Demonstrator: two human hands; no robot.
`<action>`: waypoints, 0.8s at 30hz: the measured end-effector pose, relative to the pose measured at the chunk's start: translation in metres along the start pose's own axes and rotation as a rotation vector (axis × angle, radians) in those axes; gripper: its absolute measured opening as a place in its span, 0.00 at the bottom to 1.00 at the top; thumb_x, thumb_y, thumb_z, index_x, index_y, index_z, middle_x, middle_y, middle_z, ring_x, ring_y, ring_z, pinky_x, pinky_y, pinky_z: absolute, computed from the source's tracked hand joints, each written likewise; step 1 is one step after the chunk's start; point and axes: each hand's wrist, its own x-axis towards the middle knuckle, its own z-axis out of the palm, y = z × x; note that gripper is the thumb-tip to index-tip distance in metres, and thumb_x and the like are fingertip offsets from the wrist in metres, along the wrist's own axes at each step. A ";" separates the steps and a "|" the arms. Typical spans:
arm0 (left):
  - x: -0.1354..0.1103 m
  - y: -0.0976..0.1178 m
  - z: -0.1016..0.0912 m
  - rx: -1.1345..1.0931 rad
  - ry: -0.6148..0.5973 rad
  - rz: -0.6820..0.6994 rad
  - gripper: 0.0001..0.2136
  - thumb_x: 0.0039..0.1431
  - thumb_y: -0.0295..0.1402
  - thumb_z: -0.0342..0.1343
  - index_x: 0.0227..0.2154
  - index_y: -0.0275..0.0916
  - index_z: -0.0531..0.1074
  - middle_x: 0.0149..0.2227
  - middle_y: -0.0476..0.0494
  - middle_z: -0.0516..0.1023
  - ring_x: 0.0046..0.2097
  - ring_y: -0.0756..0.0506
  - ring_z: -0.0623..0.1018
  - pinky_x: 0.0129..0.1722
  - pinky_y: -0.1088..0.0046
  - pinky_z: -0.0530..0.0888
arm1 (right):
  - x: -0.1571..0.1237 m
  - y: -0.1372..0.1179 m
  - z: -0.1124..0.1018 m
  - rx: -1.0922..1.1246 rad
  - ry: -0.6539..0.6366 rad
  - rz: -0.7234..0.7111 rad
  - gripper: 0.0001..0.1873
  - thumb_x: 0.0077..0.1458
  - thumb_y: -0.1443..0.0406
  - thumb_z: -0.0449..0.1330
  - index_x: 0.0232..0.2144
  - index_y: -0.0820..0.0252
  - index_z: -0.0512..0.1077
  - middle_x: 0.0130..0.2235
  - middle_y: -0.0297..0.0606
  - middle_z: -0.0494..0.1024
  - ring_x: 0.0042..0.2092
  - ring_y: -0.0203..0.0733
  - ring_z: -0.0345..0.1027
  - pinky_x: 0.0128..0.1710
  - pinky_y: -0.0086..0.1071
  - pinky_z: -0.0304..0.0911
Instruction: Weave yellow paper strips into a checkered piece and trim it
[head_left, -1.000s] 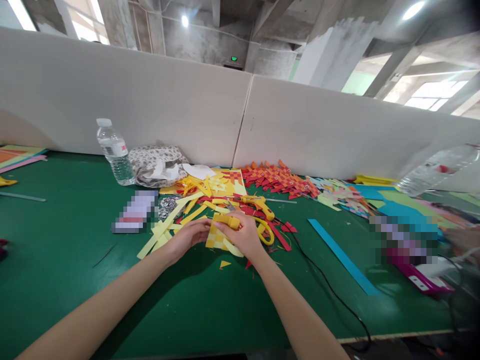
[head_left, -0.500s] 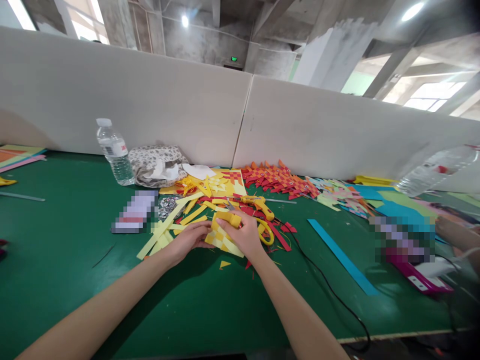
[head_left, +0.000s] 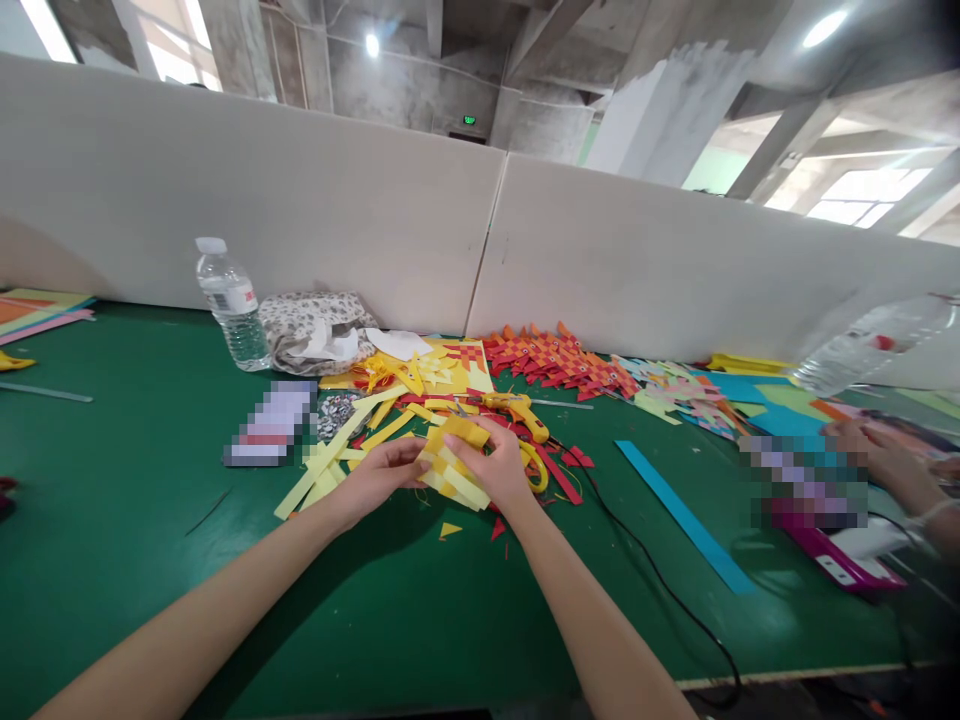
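Observation:
Between my two hands is a woven piece of yellow and pale-yellow paper strips (head_left: 451, 470). My left hand (head_left: 386, 472) pinches its left edge. My right hand (head_left: 496, 465) grips it from the right, thumb on top and the other fingers mostly hidden behind. Just past the piece lie loose yellow paper strips (head_left: 390, 425), a yellow glue gun (head_left: 525, 412) and yellow-handled scissors (head_left: 535, 468), partly covered by my right hand. A small yellow paper triangle (head_left: 450, 529) rests on the table below the piece.
A water bottle (head_left: 234, 310) and a patterned cloth bag (head_left: 315, 325) stand by the partition. Red woven paper pieces (head_left: 559, 362) are heaped behind. The black cord (head_left: 637, 545) crosses right, near a blue strip (head_left: 682, 515). Another person's hand (head_left: 889, 465) is at far right.
The yellow paper that curled up on the woven piece now lies flatter under my right thumb. The other person's hand has reached further left into view.

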 end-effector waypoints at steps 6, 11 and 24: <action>0.003 -0.005 -0.004 0.208 -0.008 0.180 0.14 0.48 0.37 0.58 0.38 0.40 0.71 0.31 0.48 0.77 0.35 0.47 0.75 0.36 0.73 0.69 | 0.003 0.002 0.000 0.141 -0.063 0.037 0.12 0.41 0.60 0.63 0.29 0.61 0.73 0.31 0.37 0.76 0.32 0.41 0.69 0.33 0.32 0.66; -0.003 0.001 0.001 0.188 -0.011 0.170 0.17 0.46 0.38 0.59 0.41 0.39 0.70 0.35 0.46 0.77 0.38 0.45 0.74 0.38 0.72 0.68 | 0.003 -0.001 -0.001 0.126 -0.072 0.042 0.13 0.41 0.58 0.63 0.27 0.61 0.73 0.29 0.38 0.76 0.30 0.40 0.69 0.31 0.32 0.65; -0.004 0.006 0.000 -0.063 -0.001 -0.039 0.16 0.47 0.42 0.58 0.36 0.36 0.74 0.33 0.42 0.78 0.35 0.45 0.76 0.36 0.71 0.68 | 0.001 -0.002 -0.001 0.042 -0.133 -0.107 0.08 0.43 0.60 0.63 0.24 0.60 0.73 0.29 0.37 0.74 0.34 0.41 0.68 0.36 0.33 0.64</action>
